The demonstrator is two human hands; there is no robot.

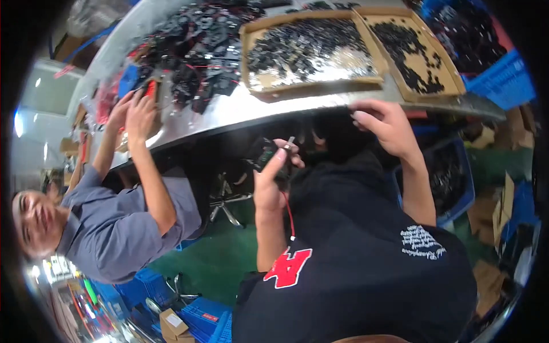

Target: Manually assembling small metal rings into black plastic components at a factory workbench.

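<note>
My left hand (271, 186) is closed around a small black electronic part (266, 155) in front of my body, below the table edge. A short metal tip (290, 140) sticks up by my fingertips. From the part a thin red wire (291, 216) hangs down to a small white connector (293, 238). At the table's front edge, my right hand (388, 127) has its thumb and forefinger bent toward each other in a pinch. What lies between them, if anything, cannot be made out. The nearest thing to it is a cardboard tray (326, 90) of small dark and shiny parts.
A second cardboard tray (426, 48) of small black parts adjoins the first. Left of them is a heap of black wired parts (200, 51). A co-worker (126, 220) handles things at the table's left. Blue crates (506, 80) stand at the right.
</note>
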